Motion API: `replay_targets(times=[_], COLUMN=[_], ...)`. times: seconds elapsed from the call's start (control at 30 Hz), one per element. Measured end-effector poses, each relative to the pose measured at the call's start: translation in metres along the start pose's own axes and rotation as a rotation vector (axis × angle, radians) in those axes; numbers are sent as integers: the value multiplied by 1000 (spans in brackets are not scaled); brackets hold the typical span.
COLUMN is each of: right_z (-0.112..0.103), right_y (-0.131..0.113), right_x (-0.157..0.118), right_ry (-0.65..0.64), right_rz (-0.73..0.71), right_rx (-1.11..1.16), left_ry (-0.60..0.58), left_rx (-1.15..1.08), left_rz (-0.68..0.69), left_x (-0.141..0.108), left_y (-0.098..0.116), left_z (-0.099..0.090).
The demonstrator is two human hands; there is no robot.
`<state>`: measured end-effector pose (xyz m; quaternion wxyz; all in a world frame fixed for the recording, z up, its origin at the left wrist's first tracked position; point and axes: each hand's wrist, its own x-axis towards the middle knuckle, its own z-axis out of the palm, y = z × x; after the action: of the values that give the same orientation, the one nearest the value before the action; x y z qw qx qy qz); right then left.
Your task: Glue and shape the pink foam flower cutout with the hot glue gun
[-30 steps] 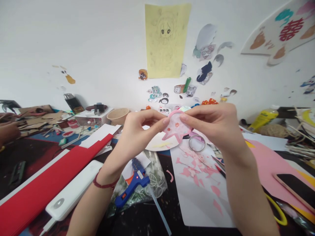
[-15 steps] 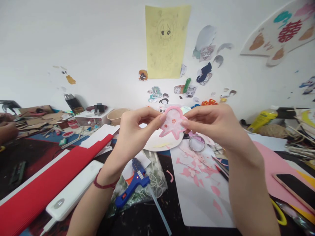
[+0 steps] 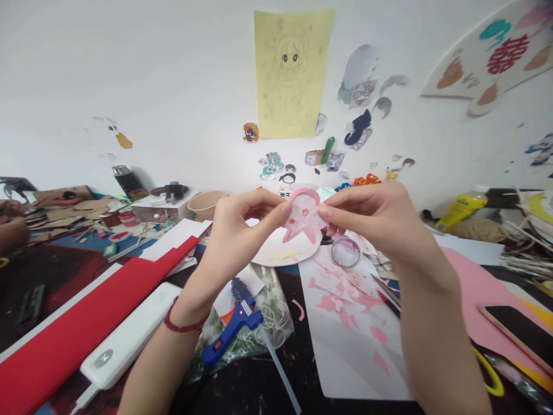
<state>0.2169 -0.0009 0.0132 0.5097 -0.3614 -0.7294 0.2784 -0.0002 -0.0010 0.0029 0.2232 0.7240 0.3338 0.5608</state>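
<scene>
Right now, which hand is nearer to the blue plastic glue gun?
Left. The left hand is above the glue gun; the right hand is also higher, but farther off to the right.

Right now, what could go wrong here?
The pink cutout, pinched by the left hand and right hand, could bend or tear if they pull apart. The glue gun below the hands shows a red light; it may be hot. Loose pink scraps on the white sheet might scatter if brushed.
</scene>
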Motion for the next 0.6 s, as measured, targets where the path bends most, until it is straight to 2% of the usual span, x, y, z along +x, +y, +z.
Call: replay_targets(times=[0.6], right_z=[0], right_y=[3], right_x=[0], right_ry=[-5], right_rz=[-27], right_rx=[-3], left_ry=[4], left_rx=[-35], left_rz=[5], left_x=[0], left_y=[-1], left_z=[1])
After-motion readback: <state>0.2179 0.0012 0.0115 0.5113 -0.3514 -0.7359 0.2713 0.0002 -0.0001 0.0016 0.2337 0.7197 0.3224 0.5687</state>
